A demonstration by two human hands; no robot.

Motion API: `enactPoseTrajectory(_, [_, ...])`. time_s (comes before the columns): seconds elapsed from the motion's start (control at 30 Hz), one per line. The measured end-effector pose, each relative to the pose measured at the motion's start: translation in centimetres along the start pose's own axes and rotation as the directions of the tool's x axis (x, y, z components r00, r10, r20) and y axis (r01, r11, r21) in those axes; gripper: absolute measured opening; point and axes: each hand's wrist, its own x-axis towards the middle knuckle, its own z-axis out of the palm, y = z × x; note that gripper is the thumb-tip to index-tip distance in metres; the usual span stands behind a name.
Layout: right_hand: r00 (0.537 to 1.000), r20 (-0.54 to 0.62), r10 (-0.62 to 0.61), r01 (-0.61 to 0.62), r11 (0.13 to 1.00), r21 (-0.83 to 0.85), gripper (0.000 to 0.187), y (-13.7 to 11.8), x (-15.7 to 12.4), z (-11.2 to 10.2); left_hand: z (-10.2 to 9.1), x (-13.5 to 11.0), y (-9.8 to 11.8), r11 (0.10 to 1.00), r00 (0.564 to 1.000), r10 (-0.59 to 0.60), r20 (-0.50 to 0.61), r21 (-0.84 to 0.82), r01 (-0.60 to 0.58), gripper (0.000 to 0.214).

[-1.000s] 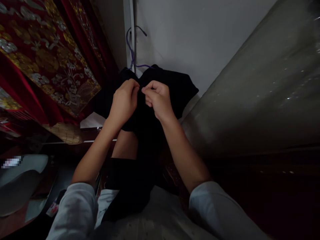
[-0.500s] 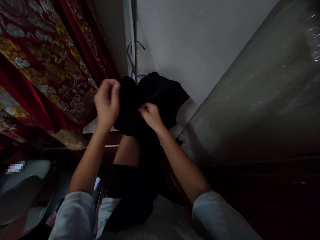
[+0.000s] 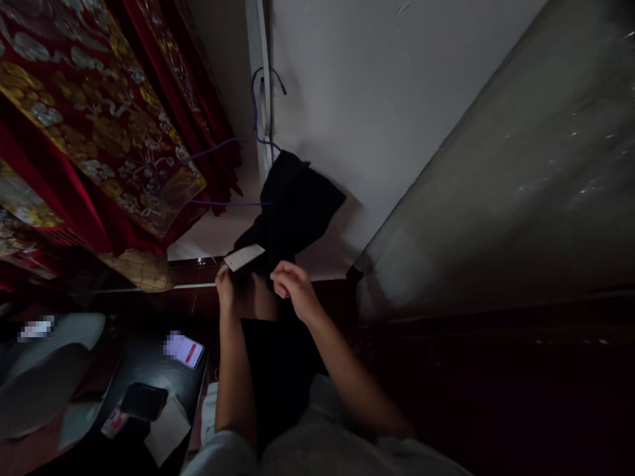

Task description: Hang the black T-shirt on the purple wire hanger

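Note:
A black garment hangs from the right side of a purple hanger, and its left part droops off the hanger. The hanger's left arm is bare. My left hand is closed at the garment's lower left edge, by a pale rectangular tag that touches its fingertips. Against the garment's lower front, my right hand has its fingers curled in; the dark cloth there is hard to make out, but it seems pinched between them.
The hanger hooks on a grey upright pole by the wall. Red embroidered cloth hangs at left. A lit phone and a dark device lie on a black surface at lower left. Plastic-like sheeting slants at right.
The garment's left side has come off the hanger, baring its purple arm. My left hand has moved down with the cloth, and a pale tag now shows. My right hand has moved lower.

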Motion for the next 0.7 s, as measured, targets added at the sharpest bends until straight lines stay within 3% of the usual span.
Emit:
enactPoseTrajectory(0.07, [0.999, 0.039, 0.009, -0.004, 0.994, -0.11, 0.027, 0.8, -0.4, -0.6, 0.0, -0.7, 0.0, 0.995, 0.99, -0.092, -0.111, -0.056, 0.087, 0.057])
enactPoseTrajectory(0.13, [0.995, -0.025, -0.099, 0.094, 0.981, -0.168, 0.026, 0.8, -0.4, -1.4, -0.8, -0.2, 1.2, 0.979, 0.968, -0.176, -0.181, -0.135, 0.153, 0.047])
enactPoseTrajectory(0.2, [0.959, -0.101, -0.266, 0.233, 0.938, -0.257, 0.04, 0.5, 0.0, -2.1, -1.4, 0.5, 3.6, 0.947, 0.952, -0.242, -0.186, -0.257, 0.191, 0.038])
enactPoseTrajectory(0.27, [0.938, -0.025, -0.345, 0.313, 0.878, -0.361, 0.063, 0.3, 0.2, -2.2, -1.0, 0.5, 6.7, 0.905, 0.955, -0.265, -0.133, -0.377, 0.198, 0.032])
enactPoseTrajectory(0.37, [0.948, 0.173, -0.266, 0.314, 0.864, -0.393, 0.065, 0.7, -0.2, -1.4, 1.2, -0.6, 11.1, 0.906, 0.985, -0.172, 0.001, -0.393, 0.159, 0.03])
enactPoseTrajectory(0.5, [0.973, 0.174, -0.151, 0.201, 0.926, -0.32, 0.041, 1.3, -1.2, -0.2, 3.1, -0.7, 14.7, 0.984, 0.991, 0.026, 0.135, -0.177, -0.002, 0.024])
enactPoseTrajectory(0.6, [0.985, 0.081, -0.149, 0.167, 0.936, -0.31, 0.039, -0.7, -1.3, -0.6, 2.8, 2.1, 15.2, 0.98, 0.964, 0.182, 0.195, -0.12, -0.16, 0.024])
enactPoseTrajectory(0.67, [0.99, 0.069, -0.126, 0.142, 0.933, -0.331, 0.037, -3.5, -0.8, -1.2, 2.5, 4.0, 14.4, 0.969, 0.913, 0.223, 0.341, -0.181, -0.169, 0.035])
enactPoseTrajectory(0.7, [0.99, 0.106, -0.092, 0.123, 0.932, -0.342, 0.035, -5.2, -0.4, -1.6, 2.4, 4.7, 13.8, 0.971, 0.866, 0.212, 0.452, -0.199, -0.133, 0.045])
